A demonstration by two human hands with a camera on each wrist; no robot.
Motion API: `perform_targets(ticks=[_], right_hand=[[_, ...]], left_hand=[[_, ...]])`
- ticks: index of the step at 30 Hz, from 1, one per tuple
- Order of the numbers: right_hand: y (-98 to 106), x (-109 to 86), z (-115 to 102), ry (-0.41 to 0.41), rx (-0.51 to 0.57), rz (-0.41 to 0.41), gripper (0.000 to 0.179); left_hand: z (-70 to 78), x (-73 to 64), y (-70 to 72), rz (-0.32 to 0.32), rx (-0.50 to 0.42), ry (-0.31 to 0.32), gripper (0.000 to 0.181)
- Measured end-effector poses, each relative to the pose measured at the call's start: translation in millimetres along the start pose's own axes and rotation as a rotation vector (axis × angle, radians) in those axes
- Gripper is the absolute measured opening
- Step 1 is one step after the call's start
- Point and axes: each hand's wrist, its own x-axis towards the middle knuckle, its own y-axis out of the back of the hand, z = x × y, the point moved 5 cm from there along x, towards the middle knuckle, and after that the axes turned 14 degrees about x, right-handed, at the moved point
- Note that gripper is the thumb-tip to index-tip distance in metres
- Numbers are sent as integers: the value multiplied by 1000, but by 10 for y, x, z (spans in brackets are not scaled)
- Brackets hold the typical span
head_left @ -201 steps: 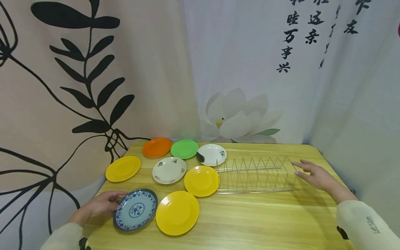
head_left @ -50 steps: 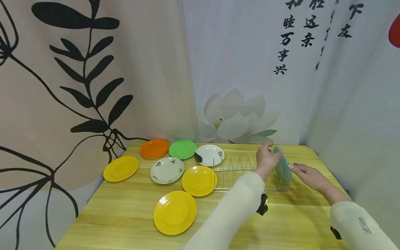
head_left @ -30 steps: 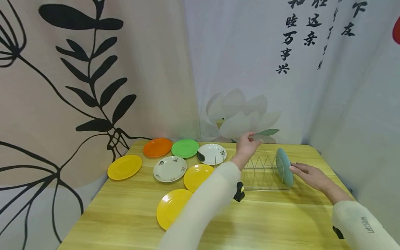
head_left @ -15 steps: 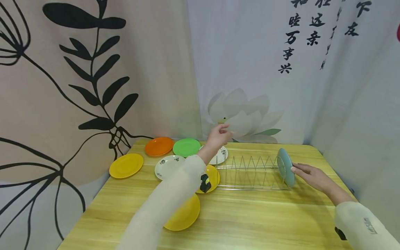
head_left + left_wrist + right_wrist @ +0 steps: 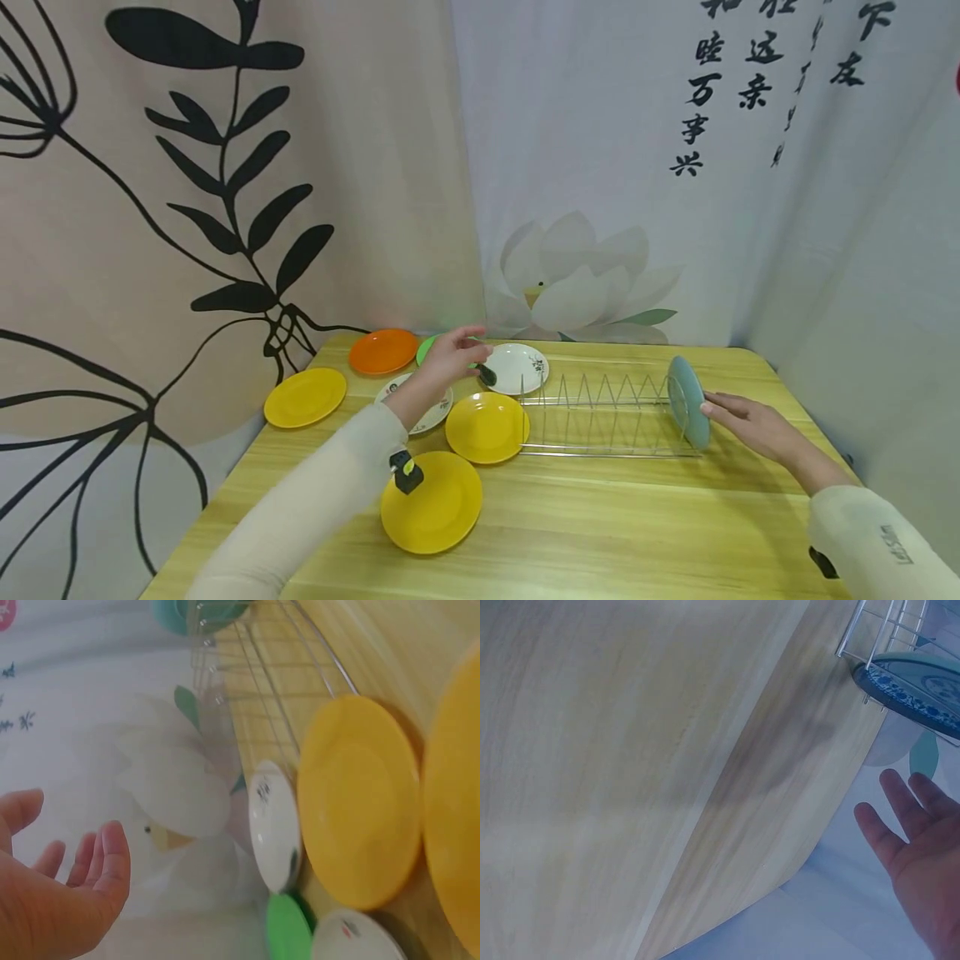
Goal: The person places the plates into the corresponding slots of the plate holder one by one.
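My left hand (image 5: pixel 450 365) hovers over the plates at the back, fingers loosely bent, holding nothing. Beneath it the green plate (image 5: pixel 424 347) and a white plate with small floral marks (image 5: pixel 433 414) are partly hidden; a white plate with a dark leaf (image 5: pixel 521 368) lies just right of it. In the wire dish rack (image 5: pixel 611 455), a blue-patterned plate (image 5: pixel 686 404) stands on edge at the right end. My right hand (image 5: pixel 753 427) is beside that plate, fingers extended; the right wrist view shows the plate's patterned face (image 5: pixel 919 690) and nothing in the palm.
An orange plate (image 5: pixel 382 352) lies at the back left. Yellow plates lie at the left edge (image 5: pixel 306 397), by the rack's left end (image 5: pixel 487 427) and near the front (image 5: pixel 435 521). A curtain (image 5: pixel 375 208) hangs behind the wooden table (image 5: pixel 600 525).
The blue-patterned plate went from the left side of the table into the rack's right end. My left hand let it go and moved left over the plates. My right hand stays beside the rack.
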Motion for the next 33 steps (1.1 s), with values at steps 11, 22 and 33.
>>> perform_targets(ticks=[11,22,33], right_hand=[[15,4,44,18,-11,10,70],[8,1,48,13,-3,13,70],[3,-8,36,21,-4,23,69]], left_hand=[[-459,-206,481,-35,43,14,52],[-963,-451,772,-79,97,72,50],[-1593,-599,892,-313,112,48,65]])
